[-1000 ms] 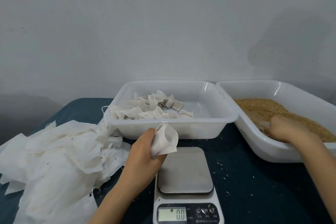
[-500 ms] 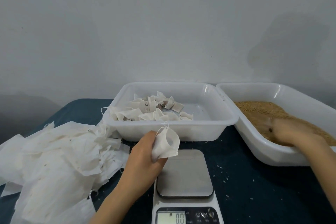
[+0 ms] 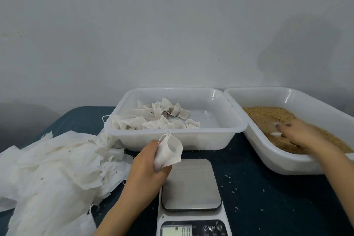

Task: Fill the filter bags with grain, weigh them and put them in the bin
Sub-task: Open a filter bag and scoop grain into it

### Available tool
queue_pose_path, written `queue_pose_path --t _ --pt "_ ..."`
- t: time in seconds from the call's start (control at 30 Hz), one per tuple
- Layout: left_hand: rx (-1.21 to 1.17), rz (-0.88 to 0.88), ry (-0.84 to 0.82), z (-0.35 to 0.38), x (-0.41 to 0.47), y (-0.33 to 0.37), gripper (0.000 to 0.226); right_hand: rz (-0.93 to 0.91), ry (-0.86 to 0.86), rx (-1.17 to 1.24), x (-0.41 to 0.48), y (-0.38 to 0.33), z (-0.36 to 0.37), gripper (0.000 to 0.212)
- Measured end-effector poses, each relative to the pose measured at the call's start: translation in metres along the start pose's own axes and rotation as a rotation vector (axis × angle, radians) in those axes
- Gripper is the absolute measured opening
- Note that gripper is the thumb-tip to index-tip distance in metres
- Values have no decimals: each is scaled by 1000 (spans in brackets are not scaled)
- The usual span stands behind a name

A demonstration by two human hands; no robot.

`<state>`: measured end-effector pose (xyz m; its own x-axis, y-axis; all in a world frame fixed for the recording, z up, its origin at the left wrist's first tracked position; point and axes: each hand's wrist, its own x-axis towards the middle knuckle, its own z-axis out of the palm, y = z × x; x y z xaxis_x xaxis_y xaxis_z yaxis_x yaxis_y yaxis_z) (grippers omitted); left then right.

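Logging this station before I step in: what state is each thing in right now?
Filter bag: mouth open, pinched in the left hand.
Right hand: down in the grain; grip unclear.
Scale: on, pan bare, zero showing.
Bin: partly filled with small bags.
Bag pile: loose on the table.

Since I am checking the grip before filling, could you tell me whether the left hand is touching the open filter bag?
Touching. The head view shows the left hand gripping the filter bag at its lower corner.
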<state>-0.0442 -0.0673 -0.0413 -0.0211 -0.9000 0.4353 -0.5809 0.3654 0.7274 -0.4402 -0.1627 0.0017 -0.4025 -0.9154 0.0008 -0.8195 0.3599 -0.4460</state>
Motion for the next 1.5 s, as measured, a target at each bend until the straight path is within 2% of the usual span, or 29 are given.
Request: queue_pose_path --t 0.13,0.3,0.4,0.47,0.53,0.67,0.73,0.83,0.97,1.1,1.37,1.5 --pt "-2 -10 -2 0 0 -1 25 -20 57 144 -5 -3 -4 43" --pt "-72 -22 -12 1 1 3 12 -136 212 229 -18 -10 -10 18" --pt "-106 -25 -22 0 2 3 17 -220 268 265 -28 -14 -15 12" --pt "-104 -20 -41 0 1 2 18 -281 261 296 -37 -17 -17 7" --pt "-103 -21 -59 0 1 1 20 -370 232 280 -48 -21 -18 17" --pt "-100 -24 -91 -1 0 -1 31 -578 141 365 -77 -34 -22 20" --pt "-103 -31 -99 -1 1 -2 27 -675 118 358 -91 -39 -23 16" --pt "-102 -50 -110 -2 2 -2 21 -766 84 344 -101 -46 -23 27" --pt "-97 -62 -118 -3 1 -3 20 -915 85 226 -108 -55 -23 24" --pt "-60 -56 -122 -4 1 -3 25 -977 110 81 -111 -59 -29 19" --pt "15 -21 -119 -2 -1 -3 26 -1101 234 -181 -120 -78 -40 23" --pt "64 33 -145 -1 -2 0 22 -1154 285 -266 -126 -92 -48 35"
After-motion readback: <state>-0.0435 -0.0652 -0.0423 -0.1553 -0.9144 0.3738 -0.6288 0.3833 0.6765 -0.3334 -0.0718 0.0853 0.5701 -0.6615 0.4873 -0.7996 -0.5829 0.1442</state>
